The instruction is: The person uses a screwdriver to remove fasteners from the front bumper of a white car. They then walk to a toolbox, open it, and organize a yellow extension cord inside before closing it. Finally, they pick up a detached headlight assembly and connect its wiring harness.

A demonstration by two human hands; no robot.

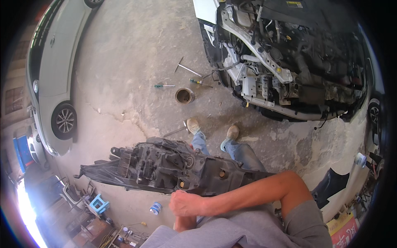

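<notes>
A large black car headlight assembly [165, 165] spans the space in front of my body, its ribbed back side turned up and its narrow end off to the left. My right hand [186, 203] is closed in a fist at the near edge of the headlight. What its fingers hold, if anything, is hidden. Just below it shows a little of my left hand or wrist [185, 223]; its fingers are covered by the right hand. Brown round sockets and moulded brackets stand out on the housing.
Ahead to the right is a car with its front stripped open [269, 70]. A T-handle wrench [189, 69], two screwdrivers and a round tin [184, 96] lie on the concrete. A pale car [58, 78] is parked left. A blue stool [99, 204] stands behind left.
</notes>
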